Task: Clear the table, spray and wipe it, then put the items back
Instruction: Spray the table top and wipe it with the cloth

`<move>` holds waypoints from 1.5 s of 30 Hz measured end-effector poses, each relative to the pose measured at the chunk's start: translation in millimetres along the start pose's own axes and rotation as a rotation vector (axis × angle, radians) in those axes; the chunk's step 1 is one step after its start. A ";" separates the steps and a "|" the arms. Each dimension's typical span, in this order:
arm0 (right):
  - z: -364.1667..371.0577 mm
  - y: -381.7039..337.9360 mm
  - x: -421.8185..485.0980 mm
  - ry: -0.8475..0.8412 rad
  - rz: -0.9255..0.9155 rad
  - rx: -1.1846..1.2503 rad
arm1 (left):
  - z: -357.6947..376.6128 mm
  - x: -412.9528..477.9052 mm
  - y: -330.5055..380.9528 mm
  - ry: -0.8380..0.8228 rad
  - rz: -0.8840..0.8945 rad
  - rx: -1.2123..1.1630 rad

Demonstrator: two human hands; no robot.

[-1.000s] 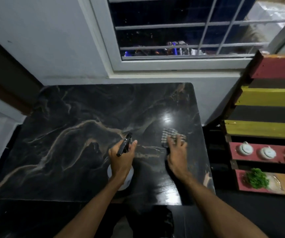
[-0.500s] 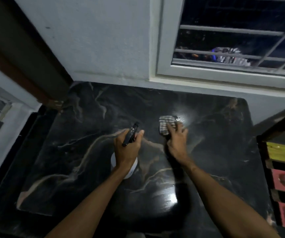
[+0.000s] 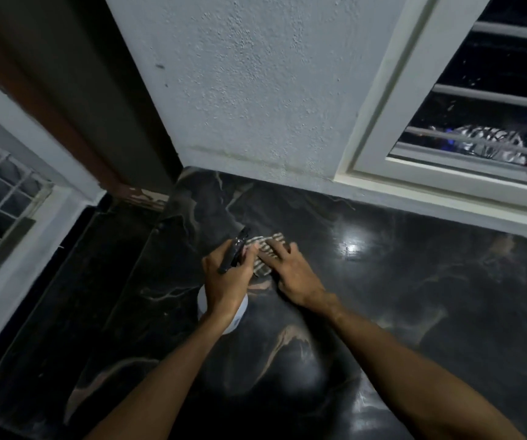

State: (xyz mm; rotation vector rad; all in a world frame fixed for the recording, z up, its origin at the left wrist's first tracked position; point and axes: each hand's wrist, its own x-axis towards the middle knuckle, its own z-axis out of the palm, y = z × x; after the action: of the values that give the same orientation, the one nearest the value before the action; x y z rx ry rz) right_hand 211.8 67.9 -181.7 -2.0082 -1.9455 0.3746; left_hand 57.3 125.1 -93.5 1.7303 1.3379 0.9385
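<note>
wiping | left hand (image 3: pixel 227 281) clamped round spray bottle (image 3: pixel 241 314) | right hand (image 3: pixel 290 271) flat, pressing cloth (image 3: pixel 263 252) on table (image 3: pixel 414 281) | cloth slid left since last second, now beside left hand | likely mid-wipe, left part remaining

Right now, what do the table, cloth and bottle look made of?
The table looks like polished dark stone or stone-look laminate: pale veins, mirror glare. The cloth is soft woven fabric, striped and crumpled. The bottle seems plastic: white body, black trigger.
</note>
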 end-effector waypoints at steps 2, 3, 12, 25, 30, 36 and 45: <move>-2.4 21.2 36.7 0.090 0.148 0.013 | -2.5 13.0 -2.5 -0.001 0.018 -0.029; -4.8 30.0 54.3 0.161 0.350 0.071 | -3.6 20.0 -5.2 0.002 0.039 -0.033; -28.7 91.5 65.1 0.151 0.366 -0.114 | 20.8 49.7 -6.9 -0.015 0.169 0.000; -116.7 257.2 -135.3 0.262 0.892 -0.092 | 150.2 -1.4 83.8 -0.139 0.392 0.013; -132.7 314.4 -185.1 0.127 0.503 -0.183 | 217.1 -45.9 117.3 -0.202 0.401 -0.001; -166.1 386.4 -245.5 0.208 0.689 -0.125 | 271.5 -95.8 146.9 -0.196 0.349 -0.006; -148.2 327.9 -341.8 0.154 0.578 -0.025 | 282.1 -157.9 161.9 -0.206 0.381 -0.024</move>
State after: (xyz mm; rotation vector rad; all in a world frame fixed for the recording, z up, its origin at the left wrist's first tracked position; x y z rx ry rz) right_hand 558.1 -287.5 -189.5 -2.5084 -1.2583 0.3124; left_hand 346.6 -91.8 -95.9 2.0432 0.8774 0.9428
